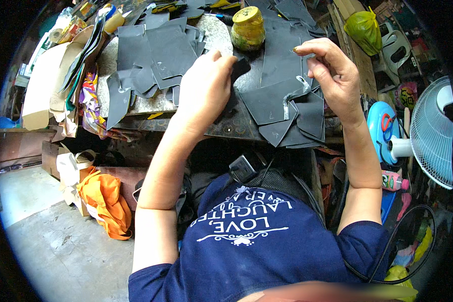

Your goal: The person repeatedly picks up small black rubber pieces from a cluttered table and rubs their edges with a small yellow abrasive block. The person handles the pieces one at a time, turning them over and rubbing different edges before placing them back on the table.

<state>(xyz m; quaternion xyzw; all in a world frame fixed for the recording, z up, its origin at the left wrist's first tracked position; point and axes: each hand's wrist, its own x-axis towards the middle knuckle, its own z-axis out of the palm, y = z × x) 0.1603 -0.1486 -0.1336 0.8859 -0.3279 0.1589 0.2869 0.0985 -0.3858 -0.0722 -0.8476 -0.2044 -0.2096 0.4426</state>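
My left hand is closed over the worktable, its fingertips pinching a small black sheet piece that sticks out to the right. My right hand is raised above the right-hand pile, thumb and forefinger apart with nothing between them. A yellowish-brown smear marks the forefinger's tip. Under it lie dark grey cut sheets, one crossed by a crooked white streak. More cut sheets are stacked left of my left hand. Between the hands, farther back, stands a stained jar with a yellow lid.
Folded cardboard rises at the table's left. A white-and-blue fan stands close to my right arm, near a pink bottle. An orange cloth bag hangs low at left. A yellow-green plastic bag sits at far right.
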